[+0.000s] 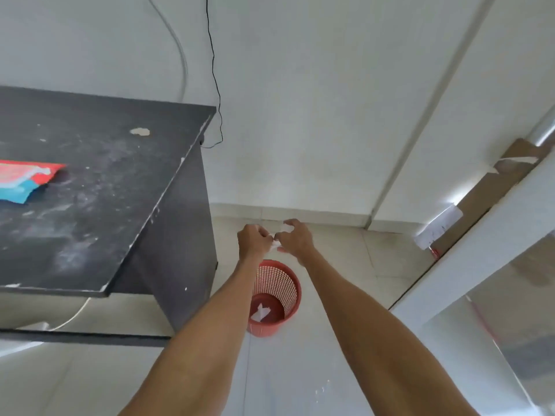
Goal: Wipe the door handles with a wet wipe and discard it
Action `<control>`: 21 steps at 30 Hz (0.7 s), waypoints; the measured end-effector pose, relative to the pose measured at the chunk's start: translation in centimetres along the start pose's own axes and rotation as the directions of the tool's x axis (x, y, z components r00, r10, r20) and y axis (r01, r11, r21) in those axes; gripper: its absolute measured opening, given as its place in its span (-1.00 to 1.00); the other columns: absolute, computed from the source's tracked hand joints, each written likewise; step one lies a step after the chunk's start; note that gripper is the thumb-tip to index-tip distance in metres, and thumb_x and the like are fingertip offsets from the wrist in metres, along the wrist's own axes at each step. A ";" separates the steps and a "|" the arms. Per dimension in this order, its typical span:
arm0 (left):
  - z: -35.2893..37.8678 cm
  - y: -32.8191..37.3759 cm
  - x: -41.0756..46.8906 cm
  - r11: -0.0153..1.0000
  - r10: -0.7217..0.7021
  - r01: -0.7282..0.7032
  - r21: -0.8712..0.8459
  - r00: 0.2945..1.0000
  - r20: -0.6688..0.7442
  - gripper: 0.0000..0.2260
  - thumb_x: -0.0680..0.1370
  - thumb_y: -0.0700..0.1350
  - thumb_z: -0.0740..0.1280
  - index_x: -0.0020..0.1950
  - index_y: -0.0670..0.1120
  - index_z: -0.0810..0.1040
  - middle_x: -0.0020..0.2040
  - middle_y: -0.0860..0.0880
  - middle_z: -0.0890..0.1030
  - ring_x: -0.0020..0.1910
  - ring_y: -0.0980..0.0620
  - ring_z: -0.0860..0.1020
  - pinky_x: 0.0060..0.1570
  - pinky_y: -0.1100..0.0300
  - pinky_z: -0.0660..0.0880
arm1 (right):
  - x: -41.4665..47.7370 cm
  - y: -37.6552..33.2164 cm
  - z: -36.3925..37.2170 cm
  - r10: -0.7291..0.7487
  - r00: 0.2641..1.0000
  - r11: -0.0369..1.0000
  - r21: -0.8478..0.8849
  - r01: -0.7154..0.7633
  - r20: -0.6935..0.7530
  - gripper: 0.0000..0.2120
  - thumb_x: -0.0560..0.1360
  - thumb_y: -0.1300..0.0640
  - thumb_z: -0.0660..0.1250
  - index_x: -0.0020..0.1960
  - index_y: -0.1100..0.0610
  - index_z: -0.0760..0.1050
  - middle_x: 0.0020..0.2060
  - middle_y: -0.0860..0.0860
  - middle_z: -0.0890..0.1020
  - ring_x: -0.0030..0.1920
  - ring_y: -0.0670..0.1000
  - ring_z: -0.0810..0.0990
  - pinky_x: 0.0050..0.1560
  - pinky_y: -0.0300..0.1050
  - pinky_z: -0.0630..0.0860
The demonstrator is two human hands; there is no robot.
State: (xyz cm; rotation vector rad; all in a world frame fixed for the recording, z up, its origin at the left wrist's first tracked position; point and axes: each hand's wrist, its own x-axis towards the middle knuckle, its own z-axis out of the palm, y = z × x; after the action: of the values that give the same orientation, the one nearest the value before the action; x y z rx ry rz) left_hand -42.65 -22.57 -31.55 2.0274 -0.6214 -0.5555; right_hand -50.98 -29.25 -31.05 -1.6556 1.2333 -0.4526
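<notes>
Above the red bin (274, 298), left hand (252, 243) and right hand (295, 240) meet, both pinching a small white wipe (274, 243) between their fingertips; a white scrap (260, 312) lies inside the bin.

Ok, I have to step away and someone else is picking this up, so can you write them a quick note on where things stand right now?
Left hand and right hand are both held out above the red basket, pinching a small white wipe between them.
The basket stands on the floor beside the dark table; a white scrap already lies in its bottom.
A red and blue packet lies on the table.
No door handle is in view, so whether the wiping is done cannot be confirmed.
Left: drop the wipe into the basket.
</notes>
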 end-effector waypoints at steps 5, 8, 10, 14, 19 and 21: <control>7.1 -12.2 3.1 0.997 -0.007 0.006 0.072 1.000 0.005 -0.93 0.46 -0.29 0.41 -0.08 -0.25 0.66 -0.08 -0.18 0.69 -0.18 0.00 0.57 -0.20 0.21 0.47 | 5.0 12.4 7.0 -0.011 1.000 0.986 -0.167 0.013 0.015 -0.52 0.45 0.17 0.37 0.36 0.15 0.42 0.27 0.12 0.53 -0.32 -0.14 0.54 -0.02 -0.22 0.55; 9.9 -17.4 4.9 0.992 -0.005 0.003 0.127 1.000 0.018 -0.91 0.47 -0.29 0.40 -0.05 -0.25 0.65 -0.04 -0.19 0.69 -0.09 -0.09 0.63 -0.20 0.21 0.47 | 7.4 17.5 10.2 0.031 0.997 0.965 -0.262 -0.012 0.069 -0.51 0.44 0.14 0.37 0.36 0.16 0.44 0.25 0.10 0.56 -0.11 0.00 0.61 -0.03 -0.22 0.47; 11.3 -19.8 6.1 0.985 0.008 -0.016 0.174 0.999 0.047 -0.90 0.48 -0.30 0.39 -0.04 -0.25 0.66 -0.03 -0.19 0.69 -0.04 -0.11 0.64 -0.18 0.20 0.47 | 8.6 20.0 11.8 0.049 0.994 0.960 -0.278 -0.020 0.099 -0.55 0.45 0.15 0.35 0.33 0.17 0.47 0.23 0.12 0.59 0.06 0.08 0.61 0.00 -0.21 0.44; 13.2 -23.3 7.0 0.955 0.034 -0.063 0.291 0.994 0.105 -0.91 0.50 -0.30 0.37 -0.04 -0.26 0.65 -0.03 -0.20 0.68 -0.04 -0.13 0.64 -0.15 0.16 0.55 | 9.6 23.3 14.1 0.075 0.992 0.946 -0.320 -0.038 0.104 -0.66 0.46 0.21 0.30 0.22 0.21 0.55 0.10 0.12 0.65 0.02 0.09 0.64 0.01 -0.12 0.56; 14.9 -25.2 7.1 0.936 0.007 -0.081 0.341 0.977 0.213 -0.88 0.56 -0.25 0.33 -0.04 -0.27 0.63 -0.07 -0.21 0.66 -0.10 -0.13 0.64 -0.26 0.23 0.48 | 9.8 24.4 14.3 0.093 0.987 0.907 -0.421 -0.031 0.128 -0.80 0.50 0.28 0.27 0.05 0.31 0.60 -0.06 0.17 0.68 -0.07 0.15 0.69 -0.08 -0.08 0.62; 15.3 -25.3 7.2 0.931 -0.013 -0.082 0.356 0.966 0.258 -0.86 0.57 -0.23 0.31 -0.01 -0.26 0.63 -0.05 -0.21 0.67 -0.18 -0.08 0.60 -0.33 0.29 0.43 | 9.8 24.5 14.1 0.132 0.979 0.898 -0.438 -0.052 0.155 -0.78 0.54 0.23 0.26 0.07 0.33 0.58 -0.05 0.20 0.67 -0.09 0.16 0.70 -0.06 -0.04 0.66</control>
State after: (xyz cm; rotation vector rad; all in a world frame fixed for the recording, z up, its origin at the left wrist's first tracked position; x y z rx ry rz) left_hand -41.04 -25.28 -61.82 2.3030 -0.9755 -0.7328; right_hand -48.81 -31.11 -60.87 -1.9479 1.3316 0.0425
